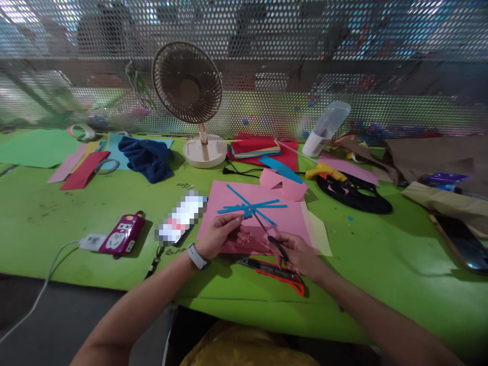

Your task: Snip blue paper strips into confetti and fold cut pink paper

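Note:
My left hand (222, 234) pinches a bundle of thin blue paper strips (251, 206) that cross and fan out above a pink paper sheet (282, 218). A white watch sits on that wrist. My right hand (301, 252) is closed round the black handles of a pair of scissors (269, 231). The blades point up and left toward the spot where the strips cross. Both hands hover over the near edge of the pink sheet on the green table (381, 254).
A red and black utility knife (278, 272) lies under my right hand. A small fan (188, 96), a blue cloth (147, 157), stacked coloured paper (255, 147), a yellow glue gun (326, 172), a power strip (122, 236) and a phone (463, 241) lie around. A perforated screen closes the far side.

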### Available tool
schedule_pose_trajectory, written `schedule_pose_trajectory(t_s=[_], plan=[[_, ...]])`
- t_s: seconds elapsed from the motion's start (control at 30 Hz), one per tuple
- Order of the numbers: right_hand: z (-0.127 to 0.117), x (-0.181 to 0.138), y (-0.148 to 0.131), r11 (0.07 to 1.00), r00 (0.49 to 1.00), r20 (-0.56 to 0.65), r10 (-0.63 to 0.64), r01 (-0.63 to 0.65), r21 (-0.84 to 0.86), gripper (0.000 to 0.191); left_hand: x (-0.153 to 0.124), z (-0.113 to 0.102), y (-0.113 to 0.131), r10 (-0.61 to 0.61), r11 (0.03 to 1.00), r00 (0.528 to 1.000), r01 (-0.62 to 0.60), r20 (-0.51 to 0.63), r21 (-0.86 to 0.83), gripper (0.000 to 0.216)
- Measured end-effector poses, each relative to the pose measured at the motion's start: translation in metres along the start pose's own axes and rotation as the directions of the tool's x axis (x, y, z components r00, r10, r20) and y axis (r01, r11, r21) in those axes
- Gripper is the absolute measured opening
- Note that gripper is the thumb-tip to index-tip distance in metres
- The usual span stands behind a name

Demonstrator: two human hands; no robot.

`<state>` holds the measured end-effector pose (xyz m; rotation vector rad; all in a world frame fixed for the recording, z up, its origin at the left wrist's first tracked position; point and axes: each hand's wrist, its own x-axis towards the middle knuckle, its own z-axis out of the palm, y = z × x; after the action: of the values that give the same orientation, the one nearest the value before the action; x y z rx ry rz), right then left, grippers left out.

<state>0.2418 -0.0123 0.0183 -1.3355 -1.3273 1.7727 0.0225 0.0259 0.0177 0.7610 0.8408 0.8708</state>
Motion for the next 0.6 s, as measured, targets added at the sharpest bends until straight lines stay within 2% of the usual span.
schedule_pose_trajectory(t_s=[0.2, 0.37, 0.6], plan=[[-0.0016, 0.0007, 0.0012, 1.000, 0.999, -0.024, -0.021, 0.021, 0.009, 0.045, 0.0010, -0.0008, -0.0010, 0.011, 1.000, 1.000, -0.011, -0.004, -0.011, 0.041], [-0.0013, -0.0017, -0.0027, 1.000, 1.000, 0.021, -0.004, 0.004, -0.023, 0.045, 0.0021, -0.0021, -0.0022, 0.053, 0.997, 0.998, -0.054, -0.013, -0.056, 0.039], [0.0052, -0.0047, -0.0051, 0.999, 0.999, 0.047, 0.007, -0.005, -0.041, 0.048, -0.0012, 0.0002, -0.0031, 0.019, 0.998, 0.999, -0.016, 0.041, -0.058, 0.041]])
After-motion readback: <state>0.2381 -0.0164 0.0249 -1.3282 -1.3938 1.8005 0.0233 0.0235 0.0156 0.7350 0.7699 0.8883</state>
